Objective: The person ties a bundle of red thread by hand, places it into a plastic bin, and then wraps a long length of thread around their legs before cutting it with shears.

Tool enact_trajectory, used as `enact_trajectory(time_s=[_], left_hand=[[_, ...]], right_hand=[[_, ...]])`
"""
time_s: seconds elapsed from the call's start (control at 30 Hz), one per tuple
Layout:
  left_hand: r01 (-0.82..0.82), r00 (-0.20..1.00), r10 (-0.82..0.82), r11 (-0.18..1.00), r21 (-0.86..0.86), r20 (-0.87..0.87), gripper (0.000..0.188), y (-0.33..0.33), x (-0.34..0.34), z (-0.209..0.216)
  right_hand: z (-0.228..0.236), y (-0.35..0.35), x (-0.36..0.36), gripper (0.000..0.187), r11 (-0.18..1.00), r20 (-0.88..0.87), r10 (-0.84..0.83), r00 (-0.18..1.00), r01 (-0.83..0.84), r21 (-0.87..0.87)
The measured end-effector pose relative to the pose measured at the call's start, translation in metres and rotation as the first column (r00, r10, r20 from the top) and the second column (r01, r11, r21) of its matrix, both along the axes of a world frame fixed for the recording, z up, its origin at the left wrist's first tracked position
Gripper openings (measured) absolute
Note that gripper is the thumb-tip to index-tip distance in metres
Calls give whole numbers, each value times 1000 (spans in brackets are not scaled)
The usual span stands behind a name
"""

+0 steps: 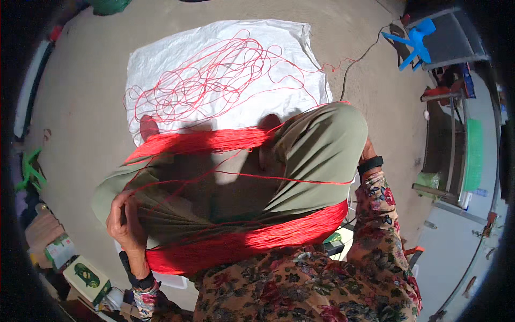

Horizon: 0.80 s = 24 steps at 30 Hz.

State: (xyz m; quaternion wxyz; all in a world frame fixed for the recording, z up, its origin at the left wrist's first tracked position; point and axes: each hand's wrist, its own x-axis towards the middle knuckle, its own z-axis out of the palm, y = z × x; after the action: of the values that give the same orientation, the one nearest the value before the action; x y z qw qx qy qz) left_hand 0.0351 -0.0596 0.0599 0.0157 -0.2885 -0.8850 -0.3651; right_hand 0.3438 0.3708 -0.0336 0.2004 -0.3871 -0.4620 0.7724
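Observation:
A thick skein of red cord (252, 241) loops around my bent knees, one band across my lap and another over my shins. My left hand (126, 222) is beside my left knee, its fingers pinched on a single strand of red cord (289, 177) that crosses between my legs toward the right knee. Past the right knee only the wrist edge of my right hand (368, 153) shows; its fingers are hidden behind the trouser leg. Loose tangled red cord (214, 80) lies in wide loops on a white woven sheet (177, 48) beyond my feet.
A dark cable (365, 53) runs over the floor at the right, near a blue plastic stand (416, 44). Shelving with a green basket (474, 153) stands far right. At the left are a green stand (31, 170) and a box with a green print (86, 276).

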Motion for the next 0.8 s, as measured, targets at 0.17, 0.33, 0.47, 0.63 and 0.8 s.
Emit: enact_trajectory(time_s=[0.17,0.33,0.47,0.63,0.8], left_hand=[[-36,977,18,996,81,213,10,-19,3,1],[241,970,-243,966,-98,-14,7,-28,7,2],[313,948,-310,949,-43,69,8,-23,6,8],[293,944,-294,956,31,147,8,-31,6,6],[55,882,-141,979,198,450,10,-47,7,24]], right_hand=[[10,-2,-13,34,996,-21,14,1000,-15,-88],[16,-3,-17,36,993,0,24,1000,-24,-112],[18,4,-27,40,998,118,35,992,-29,-49],[8,12,-13,38,1000,43,-3,999,3,-6],[32,-19,-51,34,973,-90,27,996,-46,-225]])
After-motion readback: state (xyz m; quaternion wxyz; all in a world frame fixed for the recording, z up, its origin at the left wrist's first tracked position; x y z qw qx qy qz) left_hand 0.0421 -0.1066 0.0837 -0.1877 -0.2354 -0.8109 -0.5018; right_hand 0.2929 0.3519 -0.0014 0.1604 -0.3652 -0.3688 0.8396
